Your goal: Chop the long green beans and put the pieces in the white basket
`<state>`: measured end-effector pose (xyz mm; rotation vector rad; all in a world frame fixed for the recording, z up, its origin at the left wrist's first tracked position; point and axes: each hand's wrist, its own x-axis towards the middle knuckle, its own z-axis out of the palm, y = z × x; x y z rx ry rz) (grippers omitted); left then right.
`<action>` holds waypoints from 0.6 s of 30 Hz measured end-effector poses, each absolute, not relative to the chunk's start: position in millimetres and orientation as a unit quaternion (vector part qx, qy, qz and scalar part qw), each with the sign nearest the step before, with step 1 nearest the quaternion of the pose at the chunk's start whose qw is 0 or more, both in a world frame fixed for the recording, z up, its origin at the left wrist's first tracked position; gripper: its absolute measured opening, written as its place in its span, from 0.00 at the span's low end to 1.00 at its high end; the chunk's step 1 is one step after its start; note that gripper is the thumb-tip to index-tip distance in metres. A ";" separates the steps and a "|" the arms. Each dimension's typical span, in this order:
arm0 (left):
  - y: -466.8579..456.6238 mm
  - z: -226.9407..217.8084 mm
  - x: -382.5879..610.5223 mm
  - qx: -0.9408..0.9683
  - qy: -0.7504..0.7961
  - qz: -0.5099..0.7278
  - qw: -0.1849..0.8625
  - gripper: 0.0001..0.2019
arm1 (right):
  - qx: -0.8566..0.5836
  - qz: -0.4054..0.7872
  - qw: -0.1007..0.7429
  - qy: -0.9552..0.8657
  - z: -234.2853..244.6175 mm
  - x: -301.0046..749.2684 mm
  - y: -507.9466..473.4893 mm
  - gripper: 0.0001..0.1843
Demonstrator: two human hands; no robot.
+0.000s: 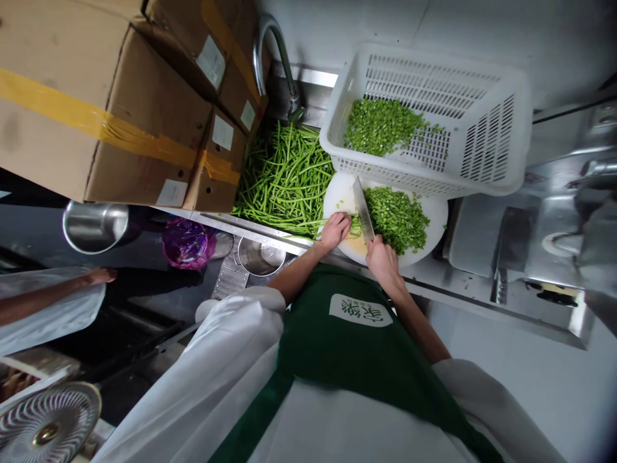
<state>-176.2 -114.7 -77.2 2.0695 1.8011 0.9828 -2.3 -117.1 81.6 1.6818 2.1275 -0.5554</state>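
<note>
On a round white cutting board [340, 190], my left hand [336, 230] presses down a bunch of long green stalks [355, 225], its fingers curled over them. My right hand [382, 257] grips the handle of a kitchen knife [363, 209], whose blade stands just right of the stalks. Right of the blade lies a heap of chopped green pieces [398, 220]. A large pile of uncut green stalks [289, 180] fills the sink area to the left of the board.
Behind the board stands a white plastic basket [486, 138] holding more chopped pieces [380, 127]. Cardboard boxes [144, 116] rise at left beside a curved faucet [270, 38]. A cleaver [508, 247] lies at right. Another person's arm [53, 296] shows at far left.
</note>
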 end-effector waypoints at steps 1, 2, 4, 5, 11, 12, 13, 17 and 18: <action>-114.5 -77.4 -176.6 0.708 0.615 0.326 0.115 0.16 | 0.596 -0.192 0.182 0.758 83.5 -2.4 -120.1 0.17; -114.4 -77.2 -176.9 0.710 0.617 0.317 0.118 0.16 | 0.594 -0.189 0.180 0.761 84.3 -3.2 -122.3 0.17; -114.4 -76.4 -177.7 0.714 0.621 0.297 0.129 0.16 | 0.588 -0.191 0.184 0.764 82.3 -6.8 -122.6 0.17; -114.3 -75.8 -178.2 0.717 0.621 0.288 0.135 0.16 | 0.587 -0.195 0.188 0.763 79.9 -9.6 -120.3 0.16; -113.8 -72.3 -180.2 0.725 0.619 0.257 0.161 0.16 | 0.585 -0.212 0.201 0.757 75.1 -20.6 -100.3 0.18; -113.8 -71.7 -180.0 0.724 0.621 0.254 0.161 0.16 | 0.584 -0.206 0.199 0.760 77.3 -19.3 -101.3 0.18; -113.7 -71.0 -179.7 0.723 0.623 0.251 0.162 0.16 | 0.584 -0.200 0.198 0.762 79.7 -17.5 -103.7 0.19; -113.1 -68.1 -178.3 0.723 0.625 0.240 0.169 0.14 | 0.576 -0.194 0.204 0.768 80.5 -16.1 -113.0 0.19; -113.0 -67.4 -178.1 0.726 0.625 0.235 0.167 0.15 | 0.575 -0.199 0.207 0.766 77.9 -18.1 -112.3 0.18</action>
